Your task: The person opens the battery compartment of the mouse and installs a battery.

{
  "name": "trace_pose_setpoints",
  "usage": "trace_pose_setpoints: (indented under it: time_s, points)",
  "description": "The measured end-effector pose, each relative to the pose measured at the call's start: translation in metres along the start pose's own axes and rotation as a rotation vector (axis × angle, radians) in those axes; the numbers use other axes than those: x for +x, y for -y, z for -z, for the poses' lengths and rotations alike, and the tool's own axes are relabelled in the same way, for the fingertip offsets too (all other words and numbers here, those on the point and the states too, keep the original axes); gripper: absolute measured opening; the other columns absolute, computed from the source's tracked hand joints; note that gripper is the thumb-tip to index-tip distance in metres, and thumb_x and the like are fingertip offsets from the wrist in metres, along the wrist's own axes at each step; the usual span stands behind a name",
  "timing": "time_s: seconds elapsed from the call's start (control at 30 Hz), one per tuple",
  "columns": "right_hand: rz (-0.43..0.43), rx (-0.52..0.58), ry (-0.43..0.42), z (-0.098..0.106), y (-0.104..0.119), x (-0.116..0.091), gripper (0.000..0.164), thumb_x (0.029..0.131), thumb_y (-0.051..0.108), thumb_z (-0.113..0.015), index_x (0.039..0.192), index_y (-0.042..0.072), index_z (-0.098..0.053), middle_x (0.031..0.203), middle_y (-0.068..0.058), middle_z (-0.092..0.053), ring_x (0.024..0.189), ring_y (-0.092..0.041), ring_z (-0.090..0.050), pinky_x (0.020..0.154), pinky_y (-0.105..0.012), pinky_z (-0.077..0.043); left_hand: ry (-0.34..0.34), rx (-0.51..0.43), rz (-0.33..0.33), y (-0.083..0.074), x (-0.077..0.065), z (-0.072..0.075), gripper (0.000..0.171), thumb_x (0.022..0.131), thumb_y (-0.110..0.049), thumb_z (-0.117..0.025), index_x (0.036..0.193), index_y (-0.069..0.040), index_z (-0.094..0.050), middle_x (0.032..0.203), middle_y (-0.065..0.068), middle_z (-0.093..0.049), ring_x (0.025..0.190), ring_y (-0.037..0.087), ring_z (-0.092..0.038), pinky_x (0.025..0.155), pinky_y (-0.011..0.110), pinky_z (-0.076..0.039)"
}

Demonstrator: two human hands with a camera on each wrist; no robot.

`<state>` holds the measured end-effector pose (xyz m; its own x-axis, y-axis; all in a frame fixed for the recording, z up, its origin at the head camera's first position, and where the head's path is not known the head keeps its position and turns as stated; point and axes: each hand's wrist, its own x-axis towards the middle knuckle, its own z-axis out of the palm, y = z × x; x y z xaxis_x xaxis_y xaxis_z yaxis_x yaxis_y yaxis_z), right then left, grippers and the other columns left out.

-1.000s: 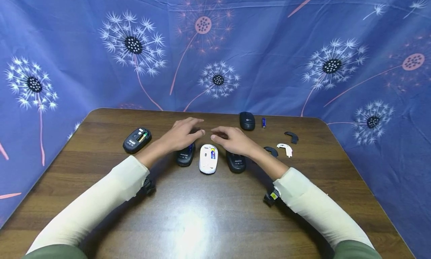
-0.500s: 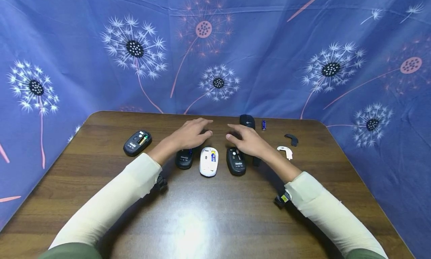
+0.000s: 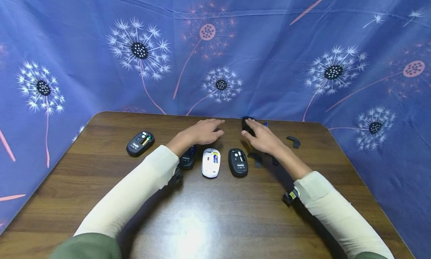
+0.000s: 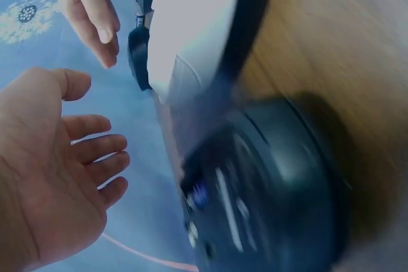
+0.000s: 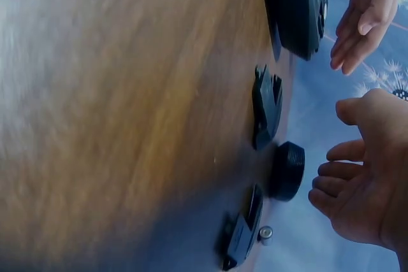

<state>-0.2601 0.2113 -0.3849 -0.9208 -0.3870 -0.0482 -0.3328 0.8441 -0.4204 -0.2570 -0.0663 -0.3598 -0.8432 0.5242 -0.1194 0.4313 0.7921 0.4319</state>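
Note:
My left hand (image 3: 203,132) hovers above the table's back half with its fingers loosely extended, holding nothing. Below it are an upturned black mouse (image 3: 187,158), partly covered by the wrist, and an upturned white mouse (image 3: 211,163) with a battery in its bay. My right hand (image 3: 264,140) is also in the air, fingers relaxed, in front of an upright black mouse (image 3: 247,125) at the back edge. The right wrist view shows a gap between those fingers and that mouse (image 5: 287,171). Another upturned black mouse (image 3: 238,162) lies left of the right hand.
An upturned black mouse (image 3: 140,143) with a battery in it lies at the left. Black battery covers (image 3: 294,142) lie at the right. A blue battery (image 3: 266,124) stands behind the right hand. Patterned blue cloth (image 3: 220,45) hangs behind the table.
Both hands have moved to the right. The left now sits behind the white mouse, and the right has left the black mouse beside it for the upright one at the back. The white cover is now hidden.

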Motion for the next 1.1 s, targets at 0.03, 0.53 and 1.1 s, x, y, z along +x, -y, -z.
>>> trace_pose_setpoints:
  time_s: [0.03, 0.53, 1.1]
  points:
    - [-0.004, -0.003, 0.004, 0.001, -0.002, 0.0, 0.072, 0.122, 0.043, -0.047, 0.178, 0.003, -0.026, 0.188, -0.023, -0.021, 0.174, -0.049, -0.019, 0.143, -0.074, -0.017, 0.014, 0.0, 0.0, -0.002, 0.003, 0.0, 0.066, 0.118, -0.041, -0.04, 0.178, -0.012, -0.035, 0.185, 0.015, -0.035, 0.175, 0.037, -0.027, 0.148, 0.058, -0.019]
    - [-0.015, -0.057, 0.019, 0.009, -0.024, 0.005, 0.071, 0.118, 0.024, -0.058, 0.176, -0.005, -0.027, 0.184, -0.031, -0.025, 0.17, -0.053, -0.028, 0.14, -0.071, -0.029, 0.118, 0.106, -0.013, -0.035, 0.057, -0.017, 0.065, 0.121, -0.037, -0.041, 0.179, -0.01, -0.031, 0.186, 0.013, -0.032, 0.176, 0.032, -0.026, 0.148, 0.052, -0.021]
    - [-0.085, -0.09, 0.008, 0.012, -0.031, 0.018, 0.073, 0.115, 0.017, -0.062, 0.174, -0.009, -0.027, 0.176, -0.037, -0.036, 0.162, -0.055, -0.041, 0.134, -0.069, -0.042, 0.145, 0.099, 0.078, -0.005, 0.188, -0.085, 0.079, 0.114, -0.044, -0.058, 0.181, -0.017, -0.024, 0.178, 0.01, -0.048, 0.162, 0.025, -0.051, 0.133, 0.045, -0.05]
